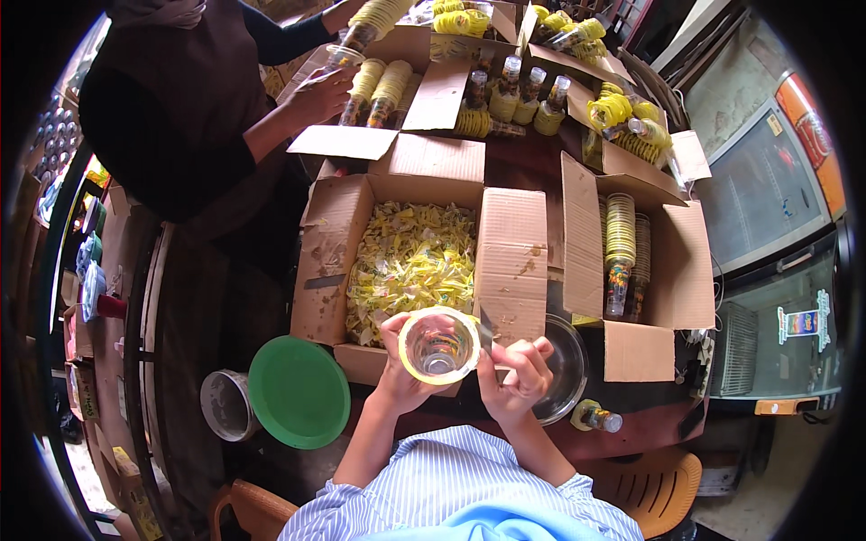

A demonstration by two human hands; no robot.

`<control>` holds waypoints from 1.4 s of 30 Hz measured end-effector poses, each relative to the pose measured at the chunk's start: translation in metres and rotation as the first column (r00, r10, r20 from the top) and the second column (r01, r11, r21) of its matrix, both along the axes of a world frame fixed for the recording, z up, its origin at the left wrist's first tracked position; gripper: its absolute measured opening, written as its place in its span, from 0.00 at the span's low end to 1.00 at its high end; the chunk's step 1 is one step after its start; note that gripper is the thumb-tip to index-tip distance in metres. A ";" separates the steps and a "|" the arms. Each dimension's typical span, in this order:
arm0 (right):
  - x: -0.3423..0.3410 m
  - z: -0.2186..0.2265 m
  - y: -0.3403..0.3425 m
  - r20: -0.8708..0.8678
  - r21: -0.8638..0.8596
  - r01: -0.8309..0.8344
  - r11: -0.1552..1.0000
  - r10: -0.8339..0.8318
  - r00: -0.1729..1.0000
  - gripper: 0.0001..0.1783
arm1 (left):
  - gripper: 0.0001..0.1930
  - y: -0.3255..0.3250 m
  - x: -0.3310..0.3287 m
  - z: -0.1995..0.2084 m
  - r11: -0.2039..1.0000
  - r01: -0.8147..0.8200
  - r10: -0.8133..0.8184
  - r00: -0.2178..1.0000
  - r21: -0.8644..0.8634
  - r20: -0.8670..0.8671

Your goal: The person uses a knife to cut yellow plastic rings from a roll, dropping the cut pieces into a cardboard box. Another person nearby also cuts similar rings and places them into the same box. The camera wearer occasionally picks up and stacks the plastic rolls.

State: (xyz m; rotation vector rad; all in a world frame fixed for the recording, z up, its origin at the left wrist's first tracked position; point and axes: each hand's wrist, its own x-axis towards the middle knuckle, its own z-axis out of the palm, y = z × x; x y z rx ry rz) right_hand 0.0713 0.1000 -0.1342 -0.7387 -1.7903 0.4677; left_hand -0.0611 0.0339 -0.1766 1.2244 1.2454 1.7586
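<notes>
A clear plastic cup (439, 359) with a yellow rim is held with its mouth facing up toward me. My left hand (397, 365) wraps around its left side. At the rim's right edge, my right hand (516, 377) is closed in a pinch, its fingertips by a small dark, thin piece that I cannot make out. Just beyond both hands, an open cardboard box (512, 261) holds a heap of yellow and clear plastic scraps (415, 257). Under and beside my right hand sits a round clear bowl or lid (566, 370), partly hidden.
Stacked cups (620, 243) stand in a carton (677, 270) at right. A small bottle-shaped item (595, 417) lies near the table edge. Left are a green lid (298, 392) and bucket (227, 406). Another person (171, 117) handles cup stacks at far left, beside more cartons.
</notes>
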 end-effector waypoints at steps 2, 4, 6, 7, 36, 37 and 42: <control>0.002 0.001 -0.005 0.000 0.048 0.026 0.998 -0.026 1.000 0.11 | 0.42 -0.001 0.000 -0.001 0.999 -0.018 0.020 0.999 -0.050 0.038; 0.005 0.003 -0.010 0.025 0.086 0.043 0.995 -0.045 0.999 0.12 | 0.39 0.000 -0.008 0.007 0.993 -0.074 0.049 0.965 -0.088 -0.257; 0.004 0.002 -0.008 -0.062 -0.082 -0.013 0.997 0.008 0.998 0.11 | 0.36 0.002 -0.007 0.010 0.988 -0.124 0.097 0.960 -0.090 -0.261; 0.003 0.001 -0.009 -0.109 -0.163 -0.047 0.985 0.029 0.994 0.11 | 0.35 0.003 -0.007 0.011 0.985 -0.150 0.121 0.957 -0.091 -0.263; -0.005 0.007 0.008 0.060 -0.613 -0.257 0.747 0.369 0.927 0.11 | 0.39 -0.005 -0.013 0.002 0.960 -0.249 0.281 0.872 0.130 -0.401; -0.009 0.007 0.007 0.071 -0.575 -0.252 0.778 0.355 0.932 0.10 | 0.39 -0.005 -0.013 0.002 0.956 -0.251 0.291 0.859 0.149 -0.420; -0.017 0.004 0.008 0.037 -0.553 -0.286 0.783 0.365 0.930 0.10 | 0.39 -0.007 -0.016 0.007 0.955 -0.235 0.291 0.855 0.181 -0.430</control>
